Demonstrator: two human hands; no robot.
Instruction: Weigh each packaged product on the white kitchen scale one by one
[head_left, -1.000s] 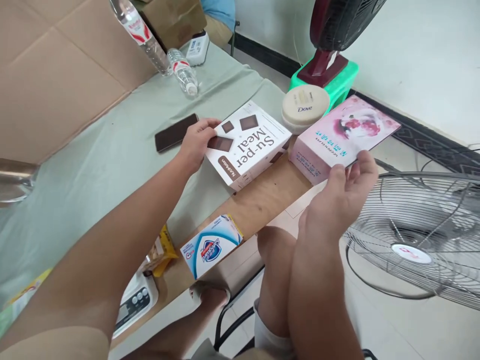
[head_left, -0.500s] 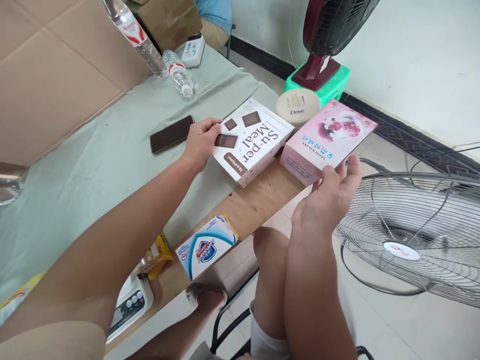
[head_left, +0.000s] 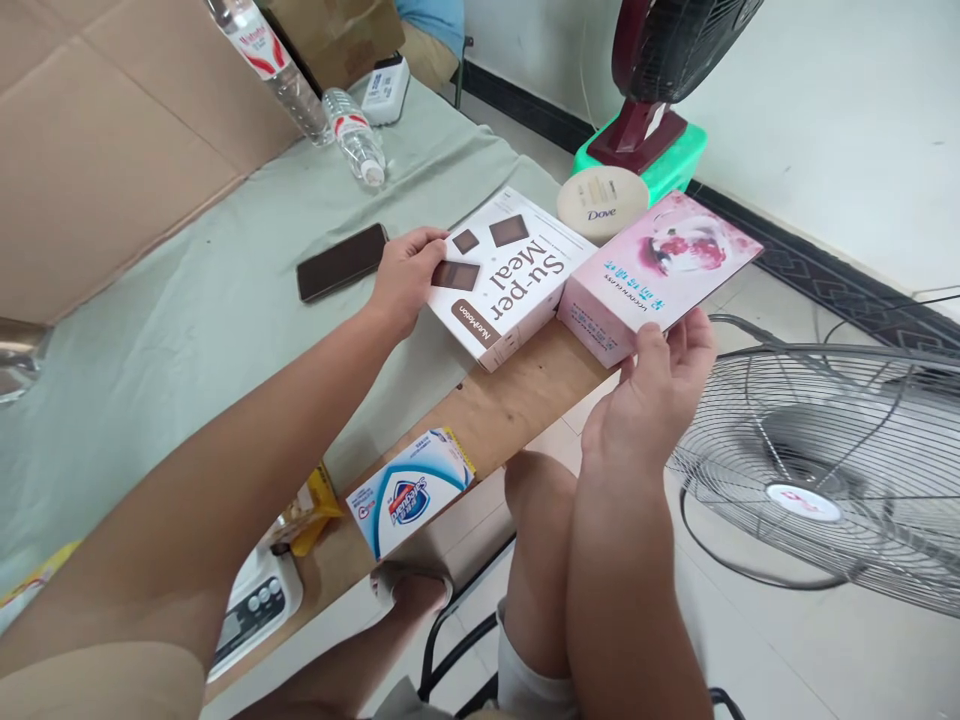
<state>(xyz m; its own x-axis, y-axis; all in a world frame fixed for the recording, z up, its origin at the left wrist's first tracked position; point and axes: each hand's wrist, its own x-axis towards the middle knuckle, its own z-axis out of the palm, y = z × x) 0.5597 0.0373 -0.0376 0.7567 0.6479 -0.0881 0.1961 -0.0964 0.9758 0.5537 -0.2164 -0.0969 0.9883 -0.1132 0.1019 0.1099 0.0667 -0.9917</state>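
My left hand (head_left: 411, 278) grips the left edge of a white "Su-per Meal" box (head_left: 506, 275), thumb on top. This box lies flat at the table's edge, with chocolate-coloured squares printed on it. Right against it is a pink box (head_left: 660, 270) with a flower picture. My right hand (head_left: 660, 385) holds the pink box's near right edge, thumb at the top corner and fingers curled along the side, partly hidden. A round cream Dove tub (head_left: 602, 200) stands just behind both boxes. Left of my left hand lies a dark phone (head_left: 342, 262).
A Safeguard soap box (head_left: 411, 492) sits on the bare wooden edge (head_left: 517, 395), near a white scale (head_left: 259, 605) and a yellow packet (head_left: 319, 510). Water bottles (head_left: 356, 140) lie further back. A floor fan (head_left: 810, 470) stands close on the right, another fan (head_left: 675, 60) behind.
The white box and the pink box have come closer together, narrowing the gap between them. My right hand's fingers have drawn in at the pink box's edge. The view has shifted slightly.
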